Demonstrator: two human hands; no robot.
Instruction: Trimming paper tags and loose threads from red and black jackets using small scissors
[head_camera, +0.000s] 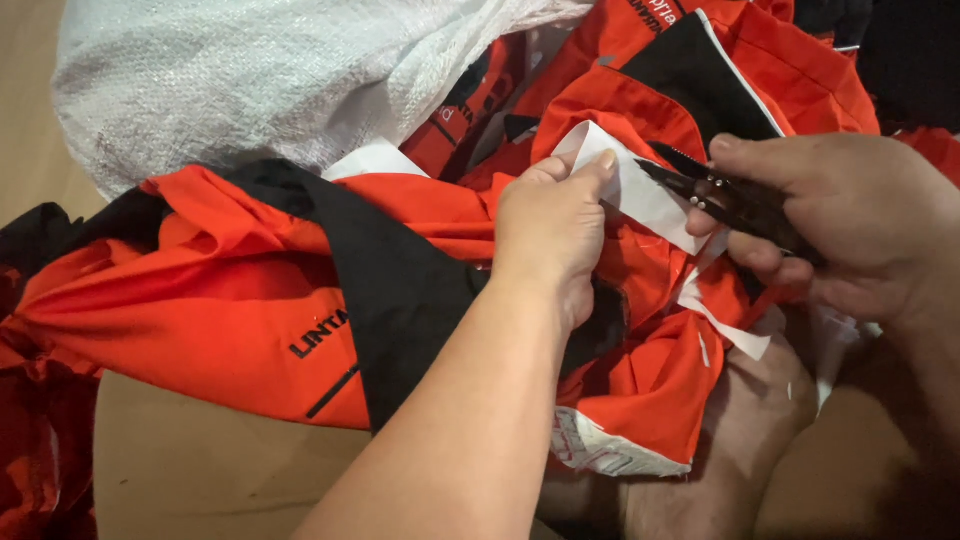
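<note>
Surface: tan floor (200, 470) under a heap of clothing, with a white woven sack (250, 70) at the top left.
Garment: orange and black jacket (230, 300) spread across the middle, more of the same kind piled behind and to the far left.
White strip: a strip (640, 190) of white fabric or paper on the jacket, its long axis running from upper left down to lower right; it lies between the two hands.
Left hand: left hand (550, 235) closed in a pinch on the strip's upper left end and the cloth beneath, thumb and fingers bunched, holding it taut.
Right hand: right hand (840, 220) curled around small dark snips (720, 195), fingers wrapped over the handle.
Snips: long axis nearly level, tilted slightly up to the left; tips point left toward the left hand's fingertips and touch or sit just over the strip. Whether the blades are parted is too fine to tell.
Nearer hand: both are at the strip; the left grips it, the right meets it only through the blade tips.
Knee: a bare knee (740, 420) under the jacket's lower edge.
</note>
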